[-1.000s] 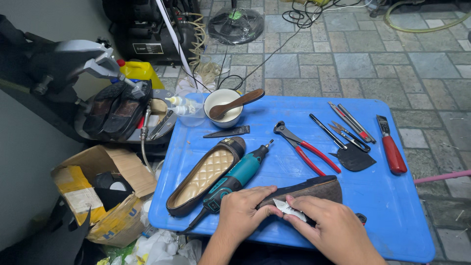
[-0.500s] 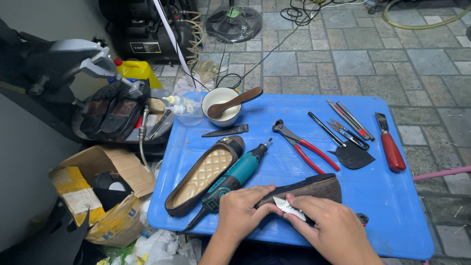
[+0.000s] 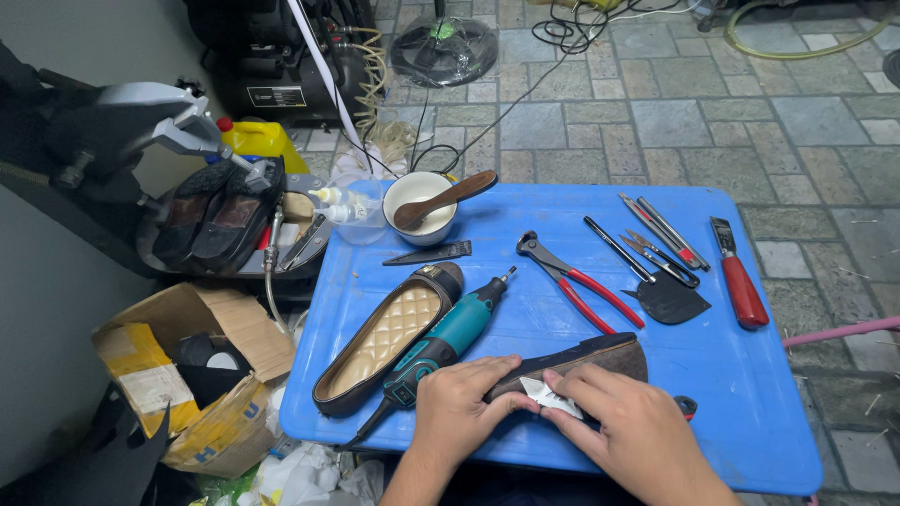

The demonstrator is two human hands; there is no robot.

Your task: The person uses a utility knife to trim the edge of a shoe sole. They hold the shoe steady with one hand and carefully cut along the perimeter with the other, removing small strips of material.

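Both my left hand (image 3: 459, 412) and right hand (image 3: 633, 436) clamp the dark shoe (image 3: 600, 358), white scrap (image 3: 553, 398) pinched between them, at the blue table's (image 3: 525, 201) near edge.

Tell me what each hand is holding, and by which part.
Left hand grips the dark shoe at its near end; right hand presses a small white piece against it.

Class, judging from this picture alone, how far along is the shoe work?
Done: nothing visibly finished. In hand: the left hand steadies the dark shoe while the right hand presses a white scrap to it. Left: the quilted shoe lies untouched beside the rotary tool.
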